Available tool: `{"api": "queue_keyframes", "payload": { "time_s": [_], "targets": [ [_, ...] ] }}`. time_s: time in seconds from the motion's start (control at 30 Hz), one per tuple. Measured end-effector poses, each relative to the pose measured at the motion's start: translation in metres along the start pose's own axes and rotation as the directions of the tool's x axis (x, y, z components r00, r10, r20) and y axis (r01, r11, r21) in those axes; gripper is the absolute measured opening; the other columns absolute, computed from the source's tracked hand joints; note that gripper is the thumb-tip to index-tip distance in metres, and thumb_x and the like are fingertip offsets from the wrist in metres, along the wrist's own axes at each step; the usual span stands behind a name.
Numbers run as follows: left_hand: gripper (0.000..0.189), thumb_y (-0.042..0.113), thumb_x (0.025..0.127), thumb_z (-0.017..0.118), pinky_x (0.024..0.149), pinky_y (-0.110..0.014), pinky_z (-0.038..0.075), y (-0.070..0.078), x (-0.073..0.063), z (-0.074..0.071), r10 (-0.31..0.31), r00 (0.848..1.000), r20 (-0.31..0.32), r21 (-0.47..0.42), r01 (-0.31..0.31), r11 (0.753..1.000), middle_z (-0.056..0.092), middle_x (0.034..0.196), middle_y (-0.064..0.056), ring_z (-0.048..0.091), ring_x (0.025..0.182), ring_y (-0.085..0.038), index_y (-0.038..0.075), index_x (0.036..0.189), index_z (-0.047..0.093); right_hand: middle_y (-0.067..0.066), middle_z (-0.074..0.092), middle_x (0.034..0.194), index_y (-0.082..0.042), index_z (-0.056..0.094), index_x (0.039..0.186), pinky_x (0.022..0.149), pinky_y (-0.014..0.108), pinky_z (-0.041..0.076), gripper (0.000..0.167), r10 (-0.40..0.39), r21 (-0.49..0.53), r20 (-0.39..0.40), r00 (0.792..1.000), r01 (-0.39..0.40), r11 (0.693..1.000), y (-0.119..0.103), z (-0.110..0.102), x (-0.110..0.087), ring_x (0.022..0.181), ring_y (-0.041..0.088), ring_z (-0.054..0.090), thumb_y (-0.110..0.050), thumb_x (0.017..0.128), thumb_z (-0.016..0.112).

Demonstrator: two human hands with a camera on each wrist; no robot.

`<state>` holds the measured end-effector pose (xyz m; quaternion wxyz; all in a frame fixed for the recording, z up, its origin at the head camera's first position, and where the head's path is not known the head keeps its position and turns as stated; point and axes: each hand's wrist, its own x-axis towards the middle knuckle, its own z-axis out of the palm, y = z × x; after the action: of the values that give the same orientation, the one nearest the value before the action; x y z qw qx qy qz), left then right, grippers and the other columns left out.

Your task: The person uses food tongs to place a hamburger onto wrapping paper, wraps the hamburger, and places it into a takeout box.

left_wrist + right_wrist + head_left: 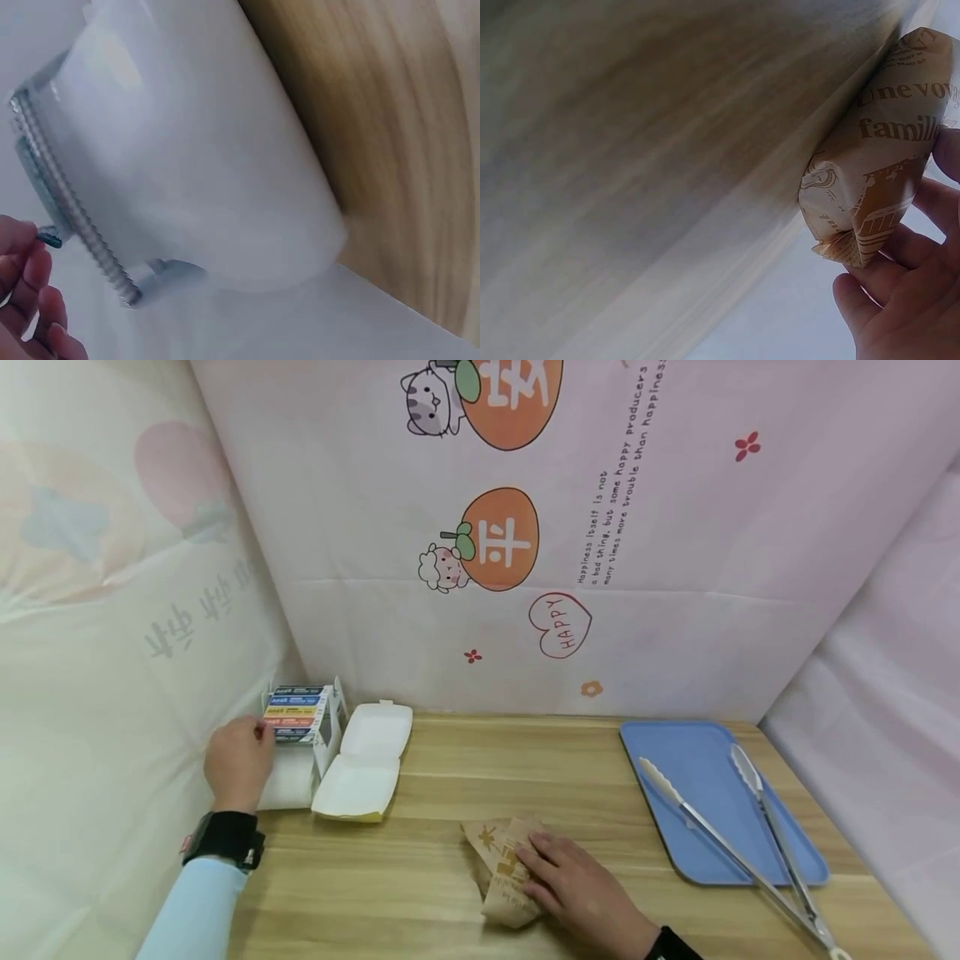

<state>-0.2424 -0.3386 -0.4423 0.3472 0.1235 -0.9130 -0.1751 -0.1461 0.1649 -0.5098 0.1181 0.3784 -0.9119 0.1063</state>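
Wrapped packet: the brown printed paper packet (504,878) lies under and just left of the right hand (583,893), its printed end reaching out beyond the fingertips onto the wooden table (495,760).
Right hand: loosely bent and partly spread, the fingers resting on the packet's right side; how firmly they press, I cannot tell.
Dark tab: a small dark piece (49,239) sits between the thumb and a finger of the left hand (238,764), just off the serrated edge (79,202).
Left hand: thumb and finger pinched together on the tab, the other fingers curled below.
Coloured strips: the printed bands (296,711) are just beside the left fingertips, on their right.
White roll: the pale cylinder (288,781) is just below the coloured strips, right of the left hand.
Hinged box: the white box (377,731) stands open between the hands, nearer the left.
Tray and tongs: the blue tray (701,768) and metal tongs (746,768) lie beyond the right hand, to its right.
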Motion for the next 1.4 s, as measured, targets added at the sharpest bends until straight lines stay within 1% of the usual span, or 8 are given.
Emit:
{"api": "queue_keyframes", "payload": {
  "time_s": [0.3, 0.53, 0.7, 0.83, 1.0, 1.23, 1.33, 1.4],
  "targets": [
    [0.021, 0.016, 0.093, 0.075, 0.075, -0.054, 0.047, 0.036, 0.001, -0.004, 0.173, 0.981, -0.084, -0.114, -0.182, 0.977, 0.069, 0.091, -0.025, 0.060, 0.087, -0.044, -0.004, 0.096, 0.075, 0.013, 0.057, 0.146, -0.017, 0.059, 0.144, 0.109, 0.049, 0.045, 0.049, 0.026, 0.017, 0.032, 0.999, -0.026, 1.000, 0.001, 0.001, 0.000, 0.135, 0.026, 0.053, -0.045, 0.104, 0.054],
    [0.014, 0.011, 0.087, 0.079, 0.072, -0.050, 0.047, 0.070, -0.004, 0.001, 0.293, 0.943, -0.157, -0.238, -0.324, 0.915, 0.071, 0.083, -0.020, 0.061, 0.078, -0.039, -0.003, 0.090, 0.075, 0.014, 0.058, 0.144, -0.016, 0.060, 0.142, 0.110, 0.049, 0.044, 0.048, 0.025, 0.009, 0.026, 0.999, -0.026, 1.000, 0.002, 0.000, 0.000, 0.134, 0.027, 0.054, -0.044, 0.103, 0.056],
    [0.010, 0.013, 0.089, 0.079, 0.066, -0.035, 0.045, 0.113, -0.023, 0.005, 0.351, 0.936, 0.032, -0.387, -0.312, 0.868, 0.071, 0.085, -0.008, 0.059, 0.074, -0.026, 0.005, 0.094, 0.076, 0.013, 0.056, 0.146, -0.017, 0.059, 0.144, 0.111, 0.050, 0.043, 0.049, 0.037, 0.020, 0.042, 0.998, -0.038, 0.999, 0.001, -0.001, -0.001, 0.136, 0.027, 0.053, -0.045, 0.104, 0.053],
    [0.010, 0.021, 0.090, 0.078, 0.066, -0.029, 0.048, 0.154, -0.042, 0.007, 0.365, 0.898, 0.245, -0.499, -0.205, 0.842, 0.071, 0.087, 0.001, 0.060, 0.078, -0.018, 0.013, 0.097, 0.077, 0.013, 0.058, 0.144, -0.017, 0.060, 0.142, 0.109, 0.049, 0.045, 0.048, 0.022, -0.003, 0.017, 1.000, -0.022, 1.000, 0.001, -0.001, -0.001, 0.134, 0.026, 0.054, -0.044, 0.103, 0.055],
    [0.009, 0.024, 0.092, 0.076, 0.059, -0.025, 0.045, 0.195, -0.063, 0.013, 0.400, 0.785, 0.473, -0.599, -0.047, 0.800, 0.069, 0.088, 0.006, 0.055, 0.073, -0.011, 0.016, 0.096, 0.075, 0.012, 0.055, 0.148, -0.019, 0.058, 0.145, 0.113, 0.049, 0.042, 0.049, 0.041, 0.009, 0.052, 0.998, -0.042, 0.999, 0.000, -0.002, 0.001, 0.137, 0.025, 0.051, -0.045, 0.104, 0.053],
    [0.006, 0.021, 0.093, 0.074, 0.063, -0.025, 0.046, 0.227, -0.075, 0.035, 0.552, 0.610, 0.568, -0.682, -0.027, 0.731, 0.067, 0.087, 0.008, 0.056, 0.075, -0.011, 0.018, 0.096, 0.070, 0.011, 0.053, 0.150, -0.019, 0.056, 0.146, 0.115, 0.050, 0.039, 0.050, 0.066, 0.025, 0.109, 0.992, -0.070, 0.997, 0.000, -0.004, 0.003, 0.139, 0.026, 0.049, -0.046, 0.105, 0.050],
    [0.006, 0.020, 0.093, 0.073, 0.068, -0.024, 0.049, 0.238, -0.075, 0.048, 0.618, 0.519, 0.590, -0.700, -0.051, 0.712, 0.066, 0.088, 0.009, 0.058, 0.079, -0.009, 0.018, 0.098, 0.069, 0.012, 0.053, 0.149, -0.019, 0.057, 0.145, 0.115, 0.050, 0.039, 0.049, 0.063, 0.019, 0.108, 0.992, -0.066, 0.998, 0.000, -0.005, 0.002, 0.139, 0.026, 0.049, -0.046, 0.105, 0.051],
    [0.006, 0.017, 0.095, 0.071, 0.073, -0.025, 0.051, 0.246, -0.075, 0.055, 0.656, 0.441, 0.613, -0.710, -0.056, 0.702, 0.067, 0.091, 0.008, 0.060, 0.083, -0.008, 0.017, 0.101, 0.068, 0.012, 0.053, 0.149, -0.018, 0.058, 0.145, 0.115, 0.050, 0.039, 0.049, 0.053, 0.017, 0.099, 0.994, -0.055, 0.998, -0.001, -0.005, 0.002, 0.138, 0.027, 0.049, -0.045, 0.105, 0.052]
  ]
}}
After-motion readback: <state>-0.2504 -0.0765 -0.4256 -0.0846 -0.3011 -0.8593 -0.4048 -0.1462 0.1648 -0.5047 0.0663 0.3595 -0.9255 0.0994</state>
